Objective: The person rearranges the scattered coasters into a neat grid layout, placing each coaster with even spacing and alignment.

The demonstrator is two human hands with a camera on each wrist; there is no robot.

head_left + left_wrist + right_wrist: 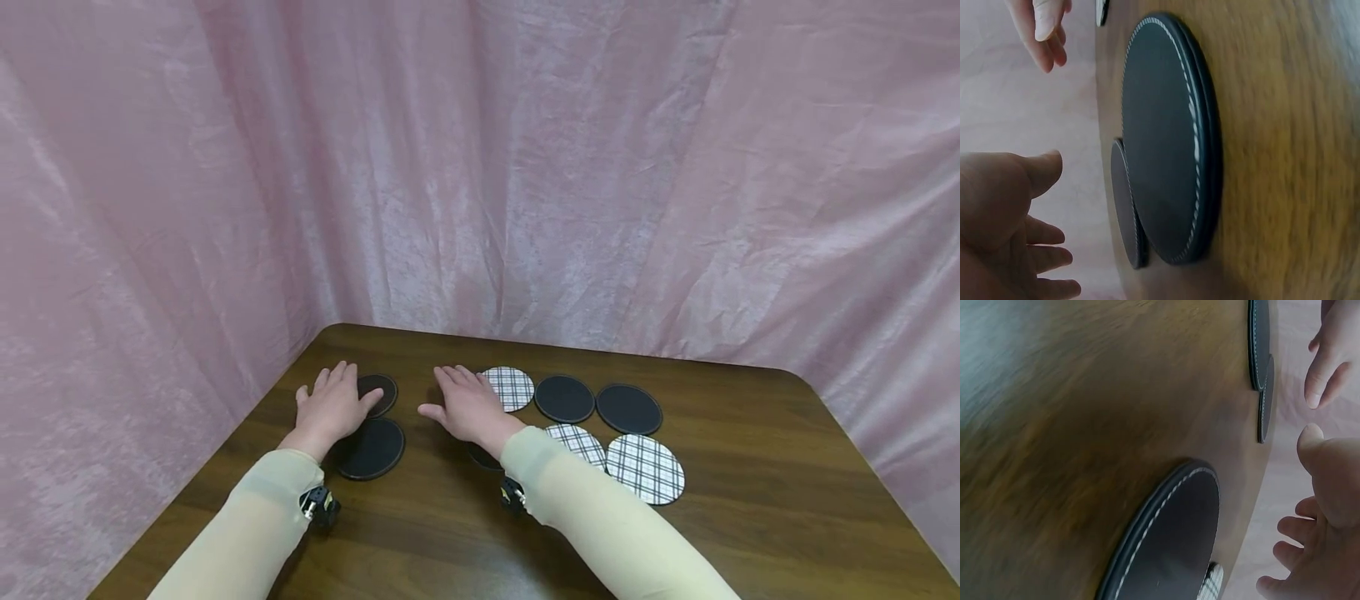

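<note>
Fingers spread, my left hand (333, 410) hovers over the left edge of two round black coasters; the far coaster (382, 393) is partly behind it, and the near coaster (372, 450) lies by the wrist. White stitching runs around the near coaster's rim (1166, 137) in the left wrist view. My right hand (471, 408), palm down and holding nothing, is above the left end of a larger group. Its wrist hides most of a black coaster (1175, 531). Just beyond the fingers sits a plaid coaster (512, 388).
Right of that, two black coasters, one at centre (565, 399) and one farther right (629, 408), lie in the back row. In front are two plaid coasters, one partly under the sleeve (579, 442), the other beside it (646, 469). A pink curtain (480, 167) hangs behind the wooden table (787, 483).
</note>
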